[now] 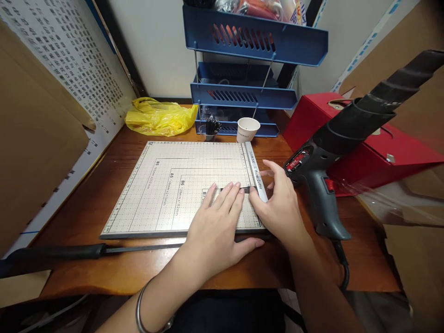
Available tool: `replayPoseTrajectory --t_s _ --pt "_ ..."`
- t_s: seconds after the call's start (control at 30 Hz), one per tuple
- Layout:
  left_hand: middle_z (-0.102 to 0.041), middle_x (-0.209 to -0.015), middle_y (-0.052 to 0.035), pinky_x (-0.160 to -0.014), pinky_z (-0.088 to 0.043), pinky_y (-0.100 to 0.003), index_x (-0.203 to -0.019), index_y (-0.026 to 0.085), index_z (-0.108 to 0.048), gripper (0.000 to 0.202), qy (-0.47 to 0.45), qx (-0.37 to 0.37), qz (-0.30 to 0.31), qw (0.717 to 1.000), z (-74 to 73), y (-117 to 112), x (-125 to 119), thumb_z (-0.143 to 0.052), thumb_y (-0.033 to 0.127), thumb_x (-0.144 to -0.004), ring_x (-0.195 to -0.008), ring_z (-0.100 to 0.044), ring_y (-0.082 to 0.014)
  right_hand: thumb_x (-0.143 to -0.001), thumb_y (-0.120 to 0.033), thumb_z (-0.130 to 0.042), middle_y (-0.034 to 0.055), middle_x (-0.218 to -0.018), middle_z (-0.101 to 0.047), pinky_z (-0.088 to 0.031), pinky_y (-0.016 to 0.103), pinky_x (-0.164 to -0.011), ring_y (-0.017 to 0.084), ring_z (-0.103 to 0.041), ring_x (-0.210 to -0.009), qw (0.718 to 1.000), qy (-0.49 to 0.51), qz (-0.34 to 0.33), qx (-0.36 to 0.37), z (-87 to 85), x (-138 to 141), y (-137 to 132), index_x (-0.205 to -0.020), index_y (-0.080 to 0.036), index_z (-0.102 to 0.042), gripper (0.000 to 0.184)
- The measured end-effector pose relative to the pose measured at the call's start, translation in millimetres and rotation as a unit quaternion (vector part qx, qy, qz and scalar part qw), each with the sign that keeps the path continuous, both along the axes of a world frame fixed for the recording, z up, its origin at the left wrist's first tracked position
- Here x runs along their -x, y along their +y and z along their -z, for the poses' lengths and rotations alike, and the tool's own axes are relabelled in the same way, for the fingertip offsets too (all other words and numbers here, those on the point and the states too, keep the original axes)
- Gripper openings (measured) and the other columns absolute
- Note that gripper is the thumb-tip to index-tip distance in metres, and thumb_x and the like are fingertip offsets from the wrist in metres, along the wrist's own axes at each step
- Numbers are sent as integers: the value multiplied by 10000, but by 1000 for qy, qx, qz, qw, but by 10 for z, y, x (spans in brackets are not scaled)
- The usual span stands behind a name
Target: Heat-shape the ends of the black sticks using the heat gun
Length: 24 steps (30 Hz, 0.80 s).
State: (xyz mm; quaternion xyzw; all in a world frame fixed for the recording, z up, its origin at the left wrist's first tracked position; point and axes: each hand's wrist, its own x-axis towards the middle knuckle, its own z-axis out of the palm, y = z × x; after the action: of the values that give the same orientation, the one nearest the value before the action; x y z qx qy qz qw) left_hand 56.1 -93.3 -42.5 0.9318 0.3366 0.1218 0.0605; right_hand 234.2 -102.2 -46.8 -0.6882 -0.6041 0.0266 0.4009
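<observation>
A cream gridded paper cutter [138, 194] lies on the desk with a metal rail [256, 173] along its right side. My left hand [217, 219] rests flat on the board, fingers stretched over a small bundle of thin black strips [247, 189], partly hidden beneath them. At the rail, my right hand [279, 201] has its thumb tip by the strips' right ends; its fingers curve over the rail, apart from the thumb. The cutter's long black-handled blade arm [138, 249] lies swung out in front of the board, passing behind my left wrist.
A heat gun [322, 171] leans against a red box [308, 118] on the right. Behind the board stand a paper cup [247, 129], a small cup of black strips [211, 128] and a blue tiered rack [243, 95]. A yellow plastic bag [161, 118] lies back left.
</observation>
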Motion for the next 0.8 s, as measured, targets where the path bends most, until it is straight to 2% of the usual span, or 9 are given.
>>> replayPoseTrajectory --t_s 0.63,0.73,0.8 --pt "-357 -1670 -181 -1305 -170 -576 -1583 49 -391 966 8 0 0 1000 10 -3 1 -405 793 -966 -1579 -303 -312 -818 -180 -578 104 -1200 -688 -522 483 -920 292 -630 -1052 1000 22 -10 3 28 13 -1 -1384 -196 -537 568" --pt "-343 -1677 -181 -1310 -152 -562 -1586 57 -388 963 9 -7 -1 1000 20 -5 4 -393 795 -968 -1587 -283 -309 -843 -187 -593 95 -1155 -695 -517 454 -886 274 -628 -992 1000 10 -1 -4 -1 -26 -18 -1293 -197 -610 450" --pt "-343 -1676 -187 -1310 -150 -557 -1585 52 -388 964 12 -9 -3 1000 23 -4 4 -387 794 -970 -1586 -284 -311 -888 -216 -604 81 -1046 -702 -510 425 -848 251 -624 -923 1000 -16 -15 -7 -70 -91 -26 -1131 -199 -682 256"
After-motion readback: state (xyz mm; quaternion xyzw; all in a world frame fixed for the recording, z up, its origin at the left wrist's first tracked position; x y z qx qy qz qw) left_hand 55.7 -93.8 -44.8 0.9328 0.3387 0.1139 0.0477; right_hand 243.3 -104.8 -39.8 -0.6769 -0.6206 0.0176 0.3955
